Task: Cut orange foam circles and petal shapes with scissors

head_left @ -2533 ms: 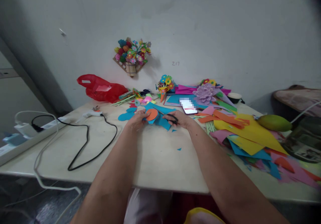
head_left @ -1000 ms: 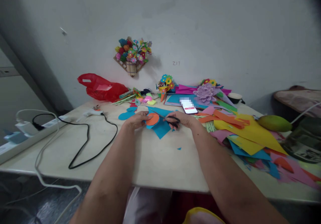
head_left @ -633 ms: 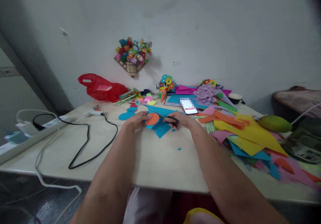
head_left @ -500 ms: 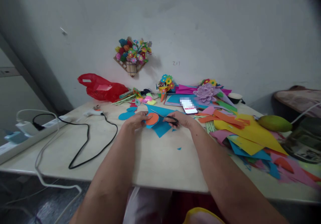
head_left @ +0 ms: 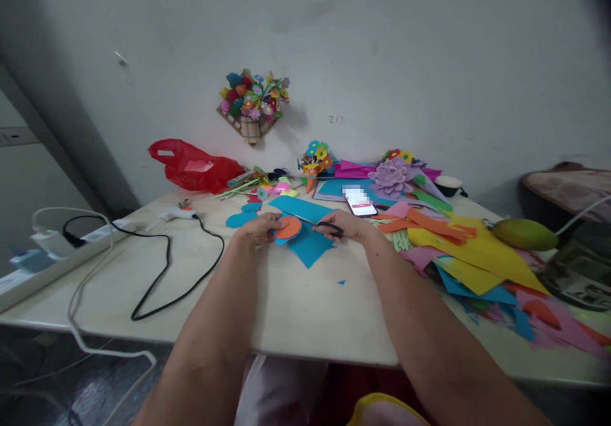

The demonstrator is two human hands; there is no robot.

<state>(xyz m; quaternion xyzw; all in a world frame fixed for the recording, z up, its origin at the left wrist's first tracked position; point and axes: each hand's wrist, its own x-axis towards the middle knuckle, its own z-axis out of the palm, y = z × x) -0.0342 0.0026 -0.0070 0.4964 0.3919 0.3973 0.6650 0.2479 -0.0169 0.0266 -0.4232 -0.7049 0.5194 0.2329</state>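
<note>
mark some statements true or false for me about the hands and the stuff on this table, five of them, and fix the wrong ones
1. The right hand holds scissors. True.
2. The left hand holds a yellow square. False: the left hand holds an orange disc.
3. The smartphone lies with its screen hidden. False: the screen faces up and is lit.
4. The mango lies to the right of the orange strips. True.
5. The red plastic bag lies to the right of the smartphone. False: the bag lies to the left of it.
</note>
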